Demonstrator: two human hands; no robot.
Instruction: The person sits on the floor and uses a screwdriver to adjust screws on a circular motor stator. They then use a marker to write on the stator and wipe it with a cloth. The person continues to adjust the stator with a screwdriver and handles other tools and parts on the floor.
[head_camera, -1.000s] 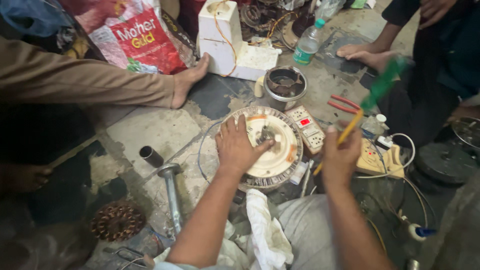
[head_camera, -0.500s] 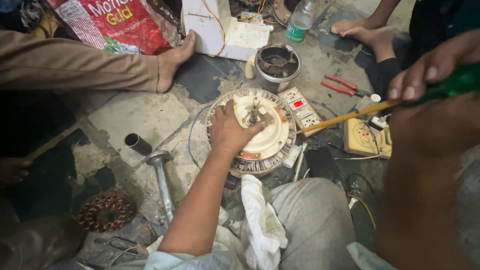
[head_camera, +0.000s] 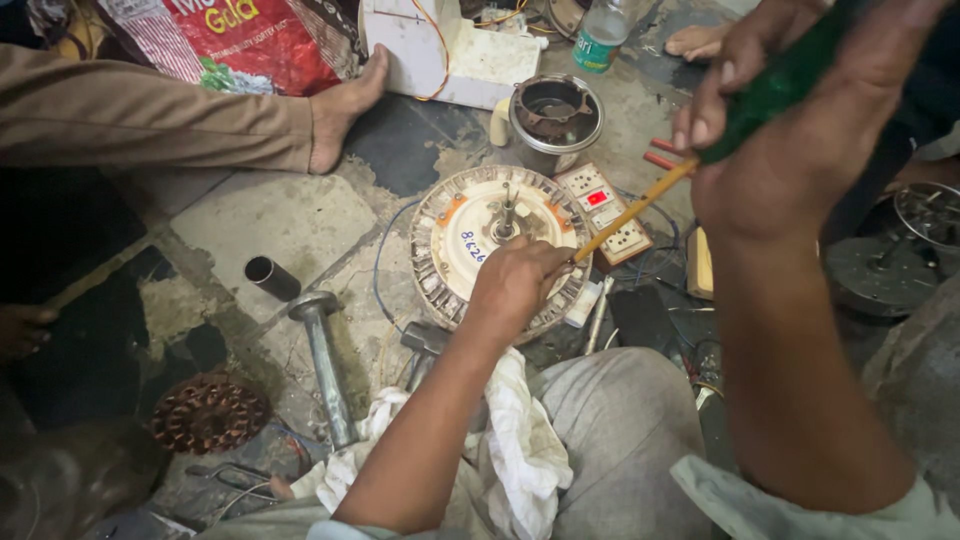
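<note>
My left hand is resting on the near edge of the round fan motor, which is lying flat on the cracked concrete floor just in front of my knees. The fingers are curled together over the rim, and they seem to be pinching the tip of the screwdriver against the motor, though the contact itself is hidden under my knuckles.

My right hand is gripping the green handle, held high and close to the camera, fingers wrapped tight around it. The yellow shaft is slanting down and left from that hand to the left one.

A white switch board with a red switch is lying just beside the motor on its right. A steel tin is standing just beyond the motor. A metal rod with a round head is lying to the motor's left, with a short dark tube near it. A white rag is draped over my lap. Another person's bare foot is resting on the floor, well apart from the motor.
</note>
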